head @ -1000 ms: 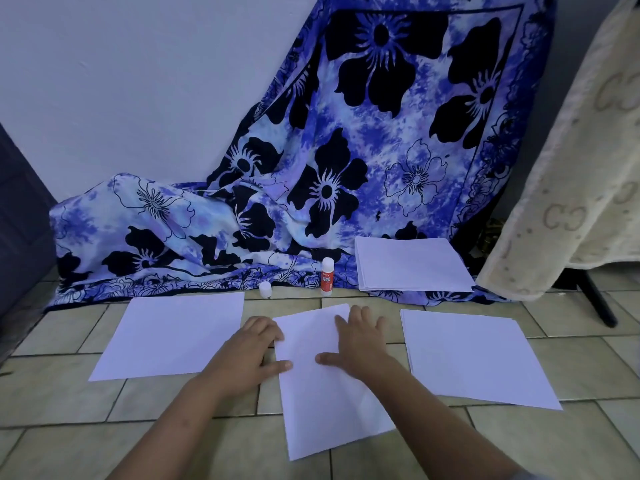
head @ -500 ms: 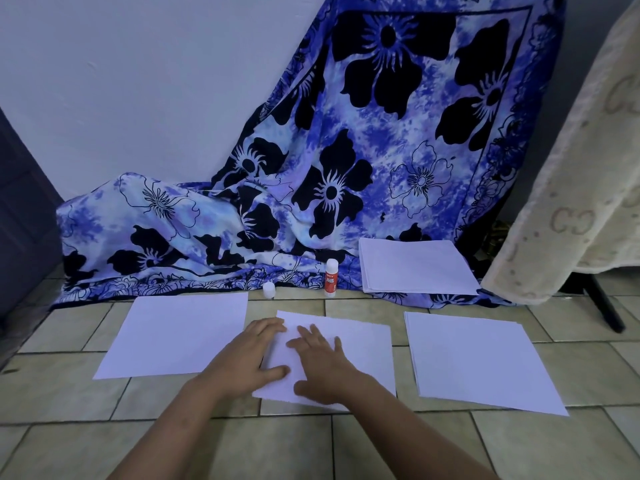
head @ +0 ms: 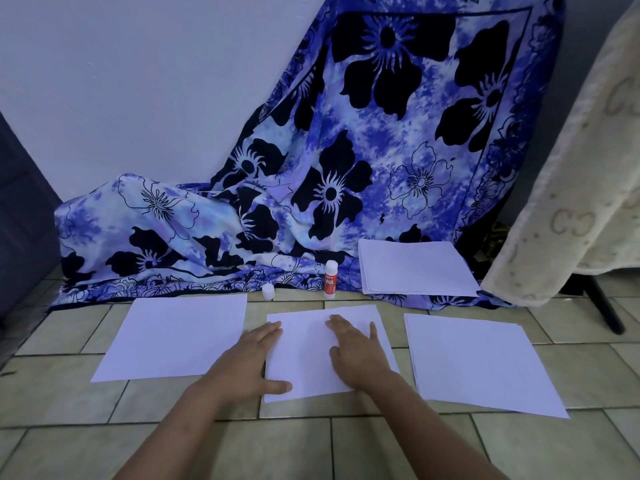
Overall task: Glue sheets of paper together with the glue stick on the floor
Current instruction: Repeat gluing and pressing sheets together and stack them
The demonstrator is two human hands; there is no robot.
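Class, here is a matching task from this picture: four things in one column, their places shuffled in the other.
1 glue stick
2 middle sheet
3 far paper stack
4 small white cap

A on the patterned cloth
B upright at the cloth's edge
C under left hand and right hand
D on the tiles, left of the glue stick

Pairs: 1-B, 2-C, 3-A, 4-D

home, a room's floor corner | beige tiled floor (head: 311, 445) | flowered blue cloth (head: 346, 168) draped on wall (head: 138, 81) | cream blanket (head: 571, 185) hanging
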